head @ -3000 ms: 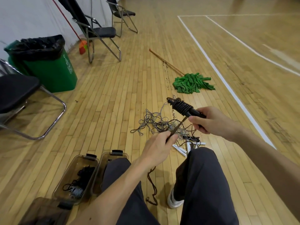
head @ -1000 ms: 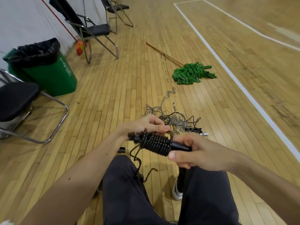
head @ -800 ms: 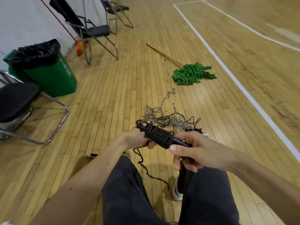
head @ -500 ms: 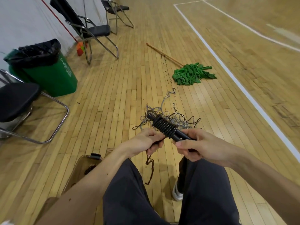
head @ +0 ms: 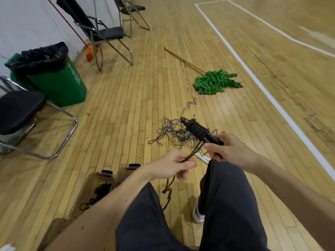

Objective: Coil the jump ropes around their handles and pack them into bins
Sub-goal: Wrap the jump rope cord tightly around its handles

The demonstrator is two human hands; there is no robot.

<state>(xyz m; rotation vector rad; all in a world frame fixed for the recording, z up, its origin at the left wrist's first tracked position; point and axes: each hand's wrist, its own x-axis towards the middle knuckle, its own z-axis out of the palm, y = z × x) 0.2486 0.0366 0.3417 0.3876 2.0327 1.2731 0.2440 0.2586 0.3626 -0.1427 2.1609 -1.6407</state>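
A wooden gym floor (head: pixel 126 105) fills the frame. The seated person's dark-trousered legs (head: pixel 232 205) occupy the lower centre. At the left edge stand a black-seated folding chair (head: pixel 20 109) and, above it, a green trash bin (head: pixel 59 84) lined with a black bag. A green mop (head: pixel 215 82) lies upper right of centre. Two clear bins (head: pixel 85 187) sit lower left; one holds dark rope. A tangle of loose ropes (head: pixel 174 131) lies at centre. Right of centre, the right hand (head: pixel 228 149) grips black handles (head: pixel 198 131) wrapped in coiled rope. Just below, the left hand (head: pixel 172 165) pinches the loose strand (head: pixel 194 153).
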